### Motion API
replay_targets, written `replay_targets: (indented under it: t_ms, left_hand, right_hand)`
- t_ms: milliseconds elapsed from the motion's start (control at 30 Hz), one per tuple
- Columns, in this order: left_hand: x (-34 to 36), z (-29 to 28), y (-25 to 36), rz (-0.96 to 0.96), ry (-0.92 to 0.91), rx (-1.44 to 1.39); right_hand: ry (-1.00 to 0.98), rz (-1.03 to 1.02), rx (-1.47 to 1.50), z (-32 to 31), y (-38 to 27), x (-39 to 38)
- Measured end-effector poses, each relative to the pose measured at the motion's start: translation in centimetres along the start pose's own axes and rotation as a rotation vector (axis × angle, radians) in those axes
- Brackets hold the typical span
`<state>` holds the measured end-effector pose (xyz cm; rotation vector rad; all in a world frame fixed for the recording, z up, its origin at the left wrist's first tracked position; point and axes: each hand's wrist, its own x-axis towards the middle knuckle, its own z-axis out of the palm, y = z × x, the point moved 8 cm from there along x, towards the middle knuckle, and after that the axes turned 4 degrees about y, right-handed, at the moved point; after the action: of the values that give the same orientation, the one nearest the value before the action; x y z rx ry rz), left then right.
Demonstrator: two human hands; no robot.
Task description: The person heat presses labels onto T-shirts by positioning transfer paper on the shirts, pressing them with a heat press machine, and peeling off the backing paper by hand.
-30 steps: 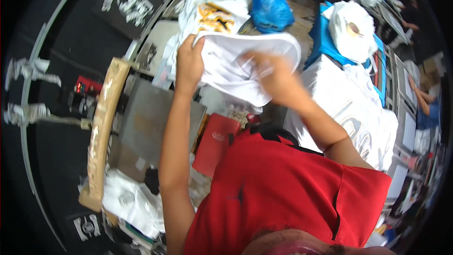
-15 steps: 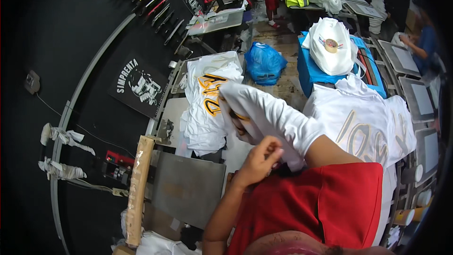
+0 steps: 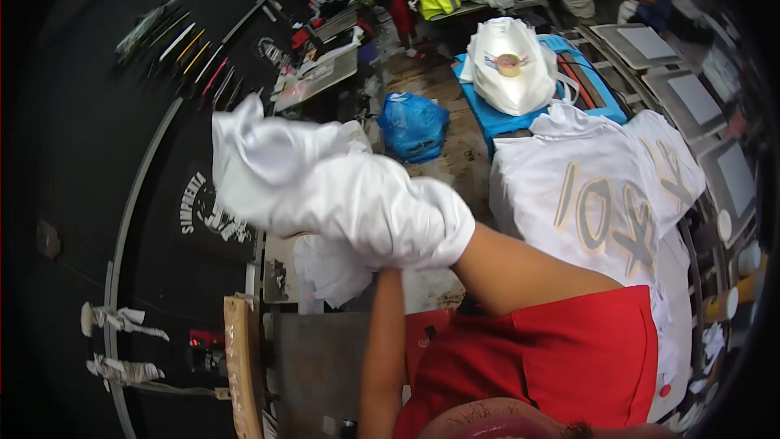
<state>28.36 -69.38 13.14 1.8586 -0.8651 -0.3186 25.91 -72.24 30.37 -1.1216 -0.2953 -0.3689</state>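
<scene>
A white T-shirt [image 3: 357,199] is bunched along my right arm [image 3: 528,272], which stretches across to the left inside it. The cloth covers my right hand completely. From the lower edge my left forearm [image 3: 382,349] rises and passes behind the shirt, so that hand's fingers are hidden too. Below the raised shirt, part of another white garment [image 3: 329,272] shows on the left-hand bench. To my right lies a white shirt [image 3: 544,179] with large grey-and-tan lettering, spread out flat.
A blue plastic bag [image 3: 414,126] sits on the floor ahead. Behind the spread shirt, a tape roll [image 3: 509,65] rests on a white bag [image 3: 520,93]. Flat boards [image 3: 686,102] line the right. A tape-wrapped beam [image 3: 241,358] stands left beside a grey plate [image 3: 313,358]. People work farther back.
My right arm has swung up and left, lifting the white T-shirt over the bench. My left hand, visible before with curled fingers, has gone behind the cloth. The view has shifted.
</scene>
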Motion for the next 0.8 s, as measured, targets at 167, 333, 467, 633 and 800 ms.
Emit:
replay_targets:
  t_ms: [167, 333, 467, 633, 800]
  left_hand:
    - [-3.5, -6.4, -4.4, -0.193, 0.155, -0.253]
    - [-8.5, -10.1, -7.3, -0.290, 0.276, -0.344]
    - [-14.8, -14.0, -11.2, -0.381, 0.447, -0.427]
    - [-23.8, -17.8, -15.9, -0.481, 0.699, -0.519]
    - [-39.5, -20.2, -18.5, -0.554, 1.099, -0.594]
  right_hand:
    - [0.000, -0.064, -0.074, 1.9, -0.1, 2.4]
    - [0.001, -0.067, -0.114, 2.8, 0.2, 3.6]
    - [-0.002, -0.074, -0.146, 3.1, 1.4, 5.0]
    - [0.011, -0.096, -0.200, 3.0, 2.2, 7.2]
    - [-0.002, -0.103, -0.249, 5.1, 4.6, 8.9]
